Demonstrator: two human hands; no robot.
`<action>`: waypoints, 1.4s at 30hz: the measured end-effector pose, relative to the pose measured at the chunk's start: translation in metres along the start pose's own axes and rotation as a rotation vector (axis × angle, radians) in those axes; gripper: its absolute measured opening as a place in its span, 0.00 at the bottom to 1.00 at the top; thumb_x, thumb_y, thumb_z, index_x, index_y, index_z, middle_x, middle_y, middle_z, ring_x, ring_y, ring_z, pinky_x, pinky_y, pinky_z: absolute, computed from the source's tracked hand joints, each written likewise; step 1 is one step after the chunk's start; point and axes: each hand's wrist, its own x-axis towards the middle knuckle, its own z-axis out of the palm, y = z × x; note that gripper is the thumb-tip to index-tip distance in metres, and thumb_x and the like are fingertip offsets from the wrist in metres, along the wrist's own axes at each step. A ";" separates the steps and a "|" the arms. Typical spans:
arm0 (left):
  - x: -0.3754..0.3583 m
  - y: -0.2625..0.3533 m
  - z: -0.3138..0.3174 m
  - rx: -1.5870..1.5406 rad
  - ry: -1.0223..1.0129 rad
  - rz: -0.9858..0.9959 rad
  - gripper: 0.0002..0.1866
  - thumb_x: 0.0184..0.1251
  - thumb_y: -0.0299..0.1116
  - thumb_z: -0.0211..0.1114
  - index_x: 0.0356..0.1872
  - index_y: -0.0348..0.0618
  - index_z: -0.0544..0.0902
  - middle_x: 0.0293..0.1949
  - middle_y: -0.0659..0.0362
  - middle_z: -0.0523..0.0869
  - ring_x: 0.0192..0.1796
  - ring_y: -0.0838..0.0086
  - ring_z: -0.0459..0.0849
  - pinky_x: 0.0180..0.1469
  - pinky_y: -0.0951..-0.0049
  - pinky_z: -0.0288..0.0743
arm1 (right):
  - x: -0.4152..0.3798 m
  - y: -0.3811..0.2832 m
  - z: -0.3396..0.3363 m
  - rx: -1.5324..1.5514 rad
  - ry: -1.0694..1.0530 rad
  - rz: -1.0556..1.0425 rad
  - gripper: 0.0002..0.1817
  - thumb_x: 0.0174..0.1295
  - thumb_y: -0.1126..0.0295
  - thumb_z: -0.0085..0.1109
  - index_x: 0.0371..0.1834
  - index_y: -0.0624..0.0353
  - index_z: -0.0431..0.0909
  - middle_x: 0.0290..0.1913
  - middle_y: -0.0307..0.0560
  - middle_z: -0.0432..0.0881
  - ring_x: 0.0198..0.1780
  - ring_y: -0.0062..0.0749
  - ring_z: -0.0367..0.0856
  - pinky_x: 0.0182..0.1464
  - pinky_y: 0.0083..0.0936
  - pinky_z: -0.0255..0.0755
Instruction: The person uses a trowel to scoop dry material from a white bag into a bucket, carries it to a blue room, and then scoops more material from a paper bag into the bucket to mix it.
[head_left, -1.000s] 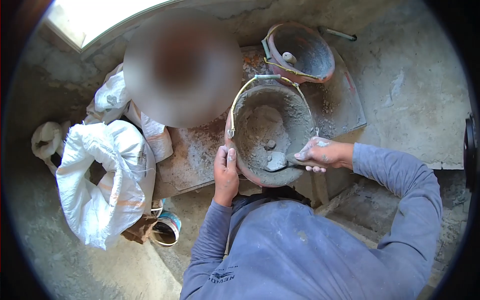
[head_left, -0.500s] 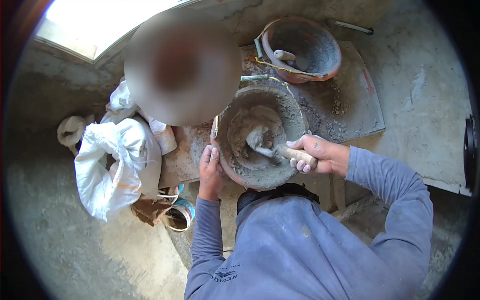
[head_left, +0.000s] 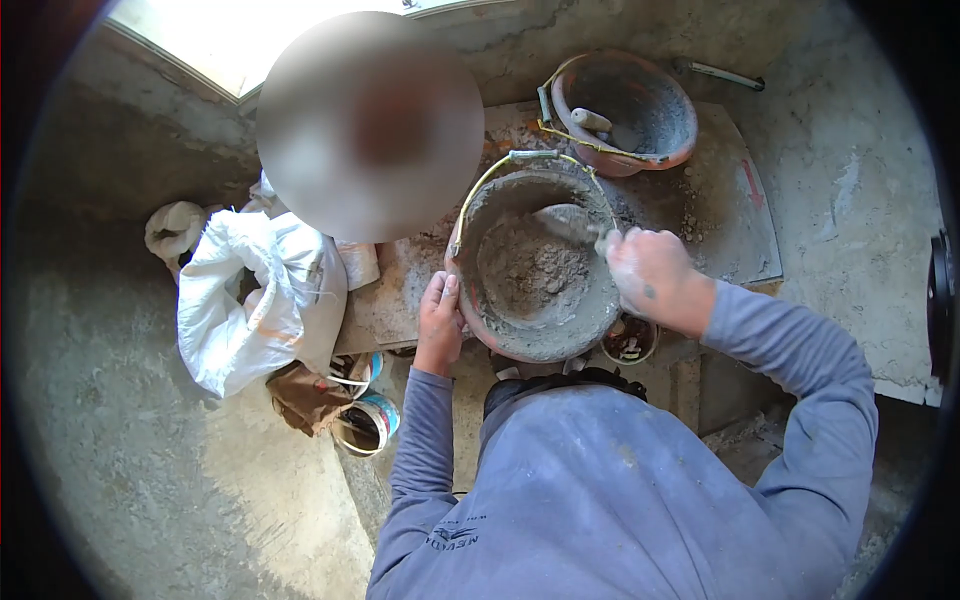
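Observation:
A round bucket (head_left: pixel 467 285) with a wire handle stands before me, its inside coated with grey mortar (head_left: pixel 535 275). My left hand (head_left: pixel 440 318) grips its left rim, thumb up along the wall. Above the right rim, my right hand (head_left: pixel 652 275) is closed round the handle of a trowel (head_left: pixel 568 222). The trowel's blade lies against the far inner wall, above the mortar. Motion blurs the right hand, and it covers most of the trowel's handle.
A second bucket (head_left: pixel 672 150) with a wooden-handled tool (head_left: pixel 592 121) stands behind on the dusty board (head_left: pixel 735 235). White sacks (head_left: pixel 235 310) sit at the left. Paint cans (head_left: pixel 372 420) stand below them, and a small container (head_left: pixel 632 342) is right of my bucket. A blurred patch hides the upper middle.
My right hand has swung the trowel from the middle of the bucket up to its far inner wall. The wire handle now arches over the far side. The view has shifted slightly.

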 end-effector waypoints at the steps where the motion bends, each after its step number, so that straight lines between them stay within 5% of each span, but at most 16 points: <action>1: 0.000 0.000 -0.004 0.022 -0.025 -0.009 0.12 0.86 0.38 0.51 0.55 0.42 0.76 0.48 0.62 0.82 0.47 0.81 0.80 0.49 0.76 0.77 | 0.014 0.000 0.017 -0.063 0.078 -0.025 0.08 0.60 0.70 0.57 0.34 0.63 0.83 0.30 0.55 0.87 0.34 0.48 0.90 0.38 0.39 0.83; 3: -0.001 0.004 -0.004 0.036 -0.061 -0.003 0.12 0.86 0.38 0.51 0.55 0.42 0.76 0.48 0.62 0.83 0.47 0.81 0.82 0.48 0.77 0.78 | 0.036 -0.001 0.040 -0.130 0.152 -0.037 0.08 0.59 0.70 0.58 0.32 0.62 0.84 0.31 0.54 0.87 0.34 0.48 0.89 0.38 0.39 0.83; 5: -0.006 0.010 0.005 0.019 -0.084 -0.001 0.12 0.85 0.39 0.52 0.53 0.43 0.77 0.45 0.64 0.83 0.42 0.84 0.81 0.42 0.81 0.77 | 0.046 -0.005 0.052 -0.159 0.059 -0.356 0.08 0.61 0.72 0.54 0.35 0.65 0.81 0.27 0.52 0.85 0.30 0.47 0.88 0.33 0.39 0.81; 10: -0.004 0.009 0.001 0.054 -0.099 0.021 0.11 0.85 0.41 0.53 0.49 0.46 0.77 0.37 0.69 0.80 0.30 0.90 0.75 0.28 0.87 0.67 | 0.006 -0.033 0.026 -0.209 -0.088 -0.344 0.08 0.58 0.70 0.58 0.31 0.60 0.84 0.31 0.51 0.86 0.34 0.43 0.89 0.35 0.37 0.82; 15: 0.001 0.002 -0.005 0.029 -0.105 0.005 0.10 0.85 0.41 0.52 0.45 0.47 0.75 0.39 0.67 0.78 0.37 0.86 0.77 0.36 0.82 0.75 | 0.005 -0.054 -0.003 -0.285 -0.108 -0.101 0.07 0.56 0.67 0.61 0.27 0.55 0.87 0.33 0.51 0.88 0.39 0.42 0.90 0.38 0.36 0.83; 18: 0.005 -0.003 -0.012 0.020 -0.178 -0.012 0.11 0.86 0.41 0.51 0.44 0.47 0.75 0.40 0.66 0.78 0.40 0.85 0.78 0.40 0.79 0.77 | 0.031 -0.041 0.013 -0.505 0.042 -0.112 0.09 0.64 0.70 0.54 0.34 0.62 0.82 0.29 0.47 0.86 0.33 0.37 0.89 0.31 0.34 0.80; 21: 0.007 -0.002 -0.007 0.038 -0.181 0.004 0.11 0.85 0.41 0.52 0.44 0.47 0.74 0.39 0.67 0.77 0.40 0.85 0.77 0.40 0.79 0.77 | 0.048 -0.031 0.030 -0.294 -0.124 -0.252 0.07 0.52 0.68 0.64 0.29 0.58 0.86 0.31 0.55 0.87 0.38 0.47 0.89 0.40 0.39 0.83; 23: 0.003 0.004 0.000 0.035 -0.110 0.035 0.13 0.85 0.41 0.53 0.37 0.47 0.74 0.29 0.70 0.71 0.29 0.86 0.66 0.31 0.81 0.64 | 0.051 -0.024 0.017 -0.209 -0.196 -0.258 0.08 0.54 0.66 0.65 0.32 0.59 0.85 0.30 0.55 0.86 0.37 0.50 0.88 0.40 0.42 0.83; 25: 0.003 -0.004 -0.010 0.043 -0.144 0.020 0.12 0.85 0.41 0.53 0.40 0.48 0.74 0.33 0.69 0.73 0.33 0.86 0.71 0.35 0.81 0.70 | 0.049 -0.030 -0.001 -0.039 -0.393 -0.132 0.13 0.56 0.61 0.69 0.34 0.60 0.84 0.28 0.58 0.84 0.36 0.57 0.87 0.42 0.47 0.82; 28: 0.009 -0.001 -0.009 0.026 -0.197 0.025 0.10 0.85 0.41 0.53 0.42 0.49 0.74 0.37 0.69 0.76 0.36 0.86 0.75 0.38 0.80 0.75 | 0.026 -0.051 0.008 -0.015 -0.285 -0.142 0.14 0.57 0.60 0.69 0.35 0.61 0.83 0.28 0.59 0.84 0.35 0.57 0.87 0.39 0.48 0.81; 34: 0.004 0.004 -0.007 0.047 -0.203 -0.015 0.10 0.85 0.41 0.52 0.42 0.48 0.74 0.38 0.68 0.76 0.39 0.86 0.76 0.40 0.80 0.77 | -0.016 -0.109 -0.020 -0.228 -0.161 -0.226 0.11 0.68 0.66 0.53 0.37 0.61 0.81 0.25 0.51 0.83 0.28 0.45 0.86 0.29 0.42 0.79; 36: -0.001 0.014 0.004 0.019 -0.123 0.021 0.13 0.85 0.42 0.52 0.40 0.45 0.75 0.30 0.69 0.72 0.30 0.86 0.67 0.32 0.81 0.65 | -0.019 -0.114 -0.015 -0.293 -0.172 -0.191 0.10 0.68 0.68 0.50 0.37 0.61 0.81 0.25 0.48 0.83 0.27 0.42 0.86 0.28 0.41 0.78; 38: 0.005 0.005 -0.006 0.040 -0.162 0.008 0.12 0.85 0.41 0.52 0.42 0.46 0.75 0.35 0.69 0.74 0.35 0.86 0.72 0.38 0.80 0.71 | -0.007 -0.095 0.007 -0.151 -0.161 -0.320 0.10 0.66 0.69 0.51 0.38 0.62 0.81 0.27 0.47 0.84 0.27 0.43 0.86 0.28 0.41 0.78; 39: 0.006 0.002 -0.010 0.055 -0.193 -0.007 0.10 0.85 0.41 0.52 0.44 0.48 0.75 0.39 0.68 0.76 0.40 0.86 0.76 0.44 0.78 0.78 | 0.003 -0.082 0.028 -0.098 -0.092 -0.232 0.07 0.56 0.65 0.61 0.28 0.53 0.86 0.29 0.49 0.87 0.32 0.45 0.88 0.34 0.43 0.81; 42: 0.004 0.004 -0.010 0.017 -0.183 -0.038 0.10 0.85 0.41 0.52 0.44 0.48 0.74 0.39 0.68 0.75 0.39 0.86 0.75 0.43 0.78 0.77 | 0.045 -0.061 0.001 -0.153 -0.301 -0.055 0.07 0.48 0.65 0.66 0.29 0.53 0.87 0.30 0.50 0.88 0.34 0.46 0.90 0.37 0.40 0.82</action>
